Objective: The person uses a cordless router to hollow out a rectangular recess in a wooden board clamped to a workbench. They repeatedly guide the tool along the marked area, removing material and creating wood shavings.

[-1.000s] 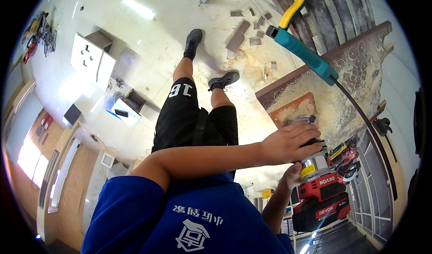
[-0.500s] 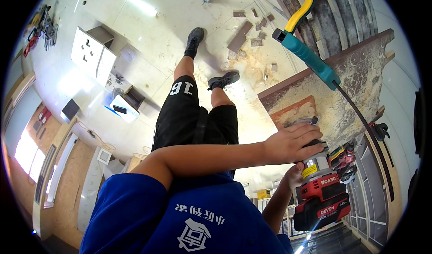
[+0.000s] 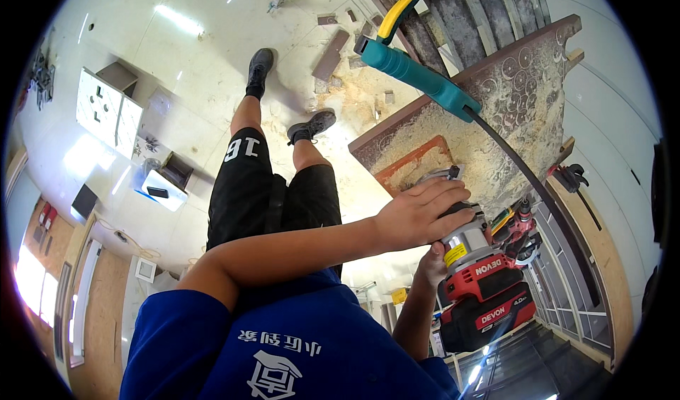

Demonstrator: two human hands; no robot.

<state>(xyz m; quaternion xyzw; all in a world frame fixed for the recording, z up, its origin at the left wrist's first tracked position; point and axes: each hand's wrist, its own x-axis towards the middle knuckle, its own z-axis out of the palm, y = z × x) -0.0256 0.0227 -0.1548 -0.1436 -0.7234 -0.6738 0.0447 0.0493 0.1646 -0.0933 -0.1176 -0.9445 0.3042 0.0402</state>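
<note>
A red, black and silver cordless trim router [image 3: 483, 274] lies tilted at the near edge of a dusty brown board [image 3: 520, 81]. My left hand [image 3: 425, 214] comes across my body and wraps over the router's silver base end, with the fingers spread along it. Lower down, my right hand [image 3: 431, 264] grips the router's body from the side; most of its fingers are hidden behind the tool. Beside the base, a reddish-orange rectangular area [image 3: 440, 145] shows in the board's surface. Sawdust covers much of the board, over a pattern of circles. The router's bit is out of sight.
A bar clamp with teal grip [image 3: 418, 81] and yellow handle crosses the board, its dark bar reaching toward me. Grey planks [image 3: 467, 17] lie beyond. Offcuts [image 3: 331, 54] and sawdust litter the floor. A red drill [image 3: 523, 219] sits right of the router.
My view has shifted to the right, so the board, clamp and router appear farther left. Both hands keep their hold on the router, which stays at about the same place on the board.
</note>
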